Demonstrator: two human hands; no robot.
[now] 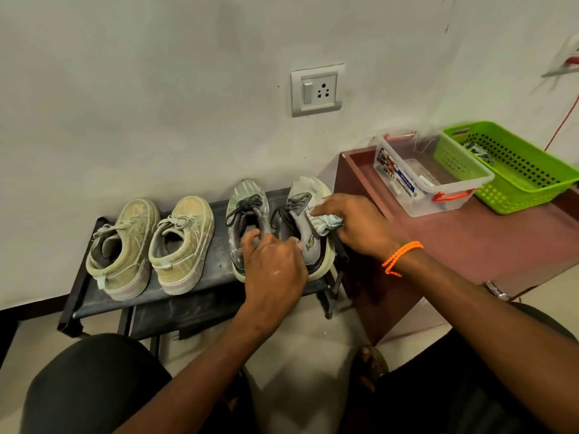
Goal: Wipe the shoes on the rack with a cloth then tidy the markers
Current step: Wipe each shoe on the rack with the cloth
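At the frame's centre, the grey sneaker (308, 227) at the right end of the black shoe rack (94, 289) is steadied at its heel by the left hand (275, 267), fingers curled around the collar, so that the crumpled cloth (326, 222) clamped in the right hand (354, 223) can be rubbed along its side.

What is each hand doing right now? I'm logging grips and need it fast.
Left hand: fingers curled on the collars of the grey sneakers, steadying them.
Right hand: grips the cloth, pressed against the right grey sneaker.
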